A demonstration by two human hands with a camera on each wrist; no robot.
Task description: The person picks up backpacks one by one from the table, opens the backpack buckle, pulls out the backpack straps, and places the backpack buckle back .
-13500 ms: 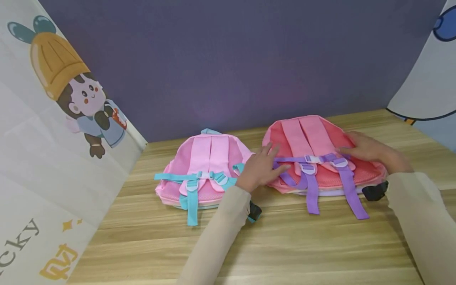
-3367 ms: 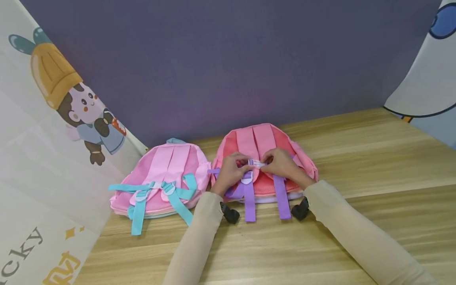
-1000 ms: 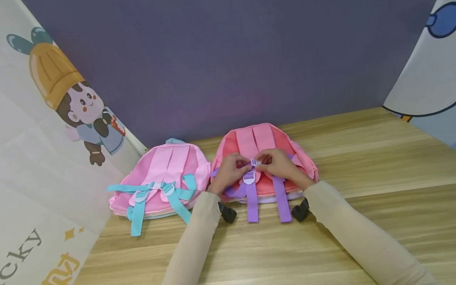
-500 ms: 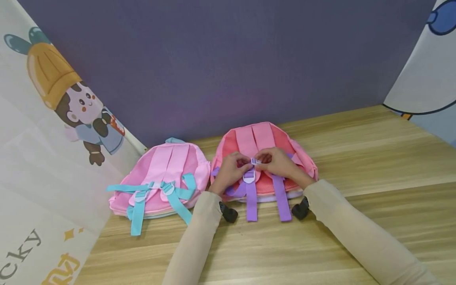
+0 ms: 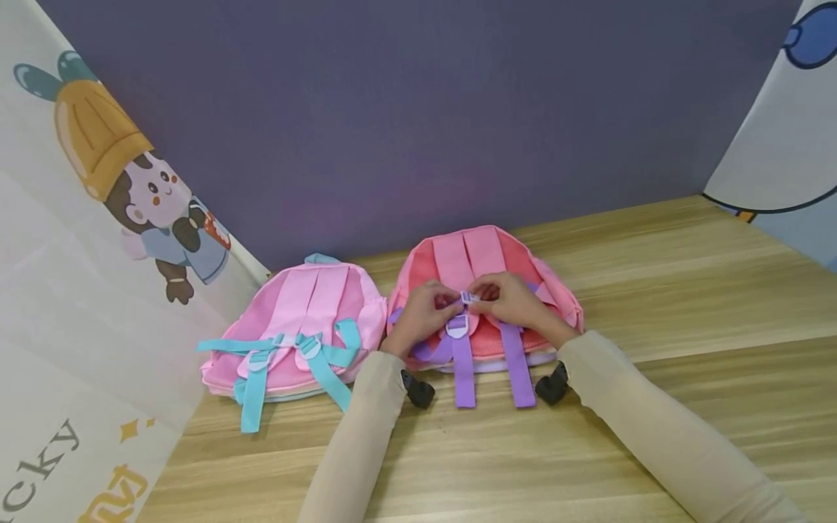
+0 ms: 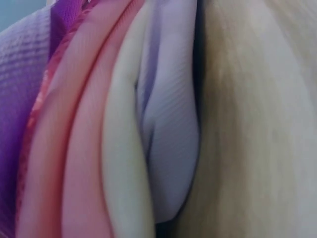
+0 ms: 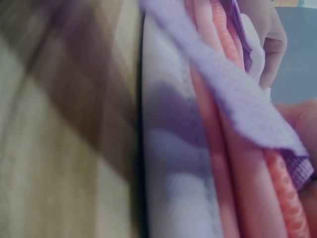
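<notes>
A coral-pink backpack (image 5: 418,265) lies with its shoulder-strap side up. Across its middle, a white plastic buckle (image 5: 468,297) joins the purple chest strap. My right hand (image 5: 515,299) pinches this buckle from the right, its fingers covering part of it. Just left of the buckle, my left hand (image 5: 423,312) pinches the purple strap (image 5: 459,305) between thumb and fingers. The left wrist view holds only the backpack's layered edge (image 6: 84,148) close up. A loose purple strap end (image 7: 233,99) crosses the right wrist view, with fingers partly in sight behind it.
A lighter pink backpack (image 5: 297,298) with turquoise straps (image 5: 253,399) lies against the coral one on the left. Both rest on a wood-grain table (image 5: 497,465). Behind stands a dark purple-grey panel (image 5: 418,131), and a white printed panel (image 5: 78,290) is at left.
The coral backpack was moved left beside the lighter one, and both hands came from its sides to the buckle. Since then my right fingers have covered more of it; the last second shows little movement.
</notes>
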